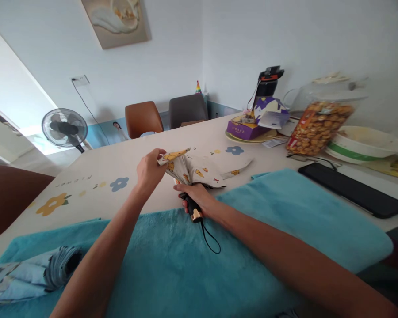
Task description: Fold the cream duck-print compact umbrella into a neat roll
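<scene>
A folding umbrella [202,171] with a cream canopy and yellow-orange prints is held over the table, its folds loose and partly spread. My right hand [199,198] wraps around it near the top of the black handle [191,205], which has a gold band and a wrist loop hanging toward me. With thumb and fingers, my left hand [151,170] pinches an edge of the canopy on the left side. Under my forearms lies a teal towel [172,256]. At the lower left rests a rolled light-blue patterned bundle [36,274], partly hidden by my left arm.
On the right stand a jar of nuts [321,126], a black bottle [267,86], a purple box [245,128], a white-green bowl [368,143], glasses [313,160] and a long black case [351,187]. Chairs [144,117] and a fan [64,128] are beyond the table [96,194].
</scene>
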Available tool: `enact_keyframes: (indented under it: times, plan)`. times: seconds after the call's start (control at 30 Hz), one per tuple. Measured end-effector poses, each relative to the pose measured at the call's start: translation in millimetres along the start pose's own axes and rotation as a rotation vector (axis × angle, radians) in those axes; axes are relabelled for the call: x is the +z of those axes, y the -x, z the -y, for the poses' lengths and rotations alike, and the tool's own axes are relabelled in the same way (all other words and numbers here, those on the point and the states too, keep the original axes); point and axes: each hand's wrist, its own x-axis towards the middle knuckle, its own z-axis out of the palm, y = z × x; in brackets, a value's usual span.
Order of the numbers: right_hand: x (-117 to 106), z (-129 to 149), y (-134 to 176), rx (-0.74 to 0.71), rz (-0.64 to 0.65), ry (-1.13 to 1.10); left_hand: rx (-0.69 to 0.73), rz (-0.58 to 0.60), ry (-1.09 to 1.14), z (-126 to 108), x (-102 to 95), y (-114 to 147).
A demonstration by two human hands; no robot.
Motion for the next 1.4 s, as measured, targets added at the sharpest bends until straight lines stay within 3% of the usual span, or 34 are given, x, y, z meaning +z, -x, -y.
enact_keyframes:
  times: [0.13,0.23,0.43,0.67,0.83,0.97,1.13,1.27,1.4]
  plan:
    - [-4,3,1,0.053,0.019,-0.079,-0.172,0.029,0.412,11,-3.9,-9]
    - [-5,8,3,0.100,0.041,-0.164,-0.289,0.119,0.544,9,-15.2,-11]
    - [-6,13,3,0.068,-0.010,-0.168,-0.372,0.351,0.469,10,-39.2,-12]
    - [-2,11,6,0.040,-0.094,-0.048,-0.409,0.544,0.286,31,-32.3,-16]
    - [-2,8,6,0.069,-0.066,0.028,-0.485,0.514,0.291,60,-16.6,-21]
    - [-4,6,3,0.079,-0.039,0.048,-0.550,0.542,0.498,82,0.7,-22]
    - [-4,7,3,0.076,-0.038,0.036,-0.640,0.391,0.711,81,34.0,-15]
    - [-4,6,2,0.075,-0.028,0.031,-0.529,0.161,0.646,75,54.5,-10]
    - [-8,5,-1,0.061,-0.004,-0.011,-0.336,0.110,0.314,76,54.1,-8]
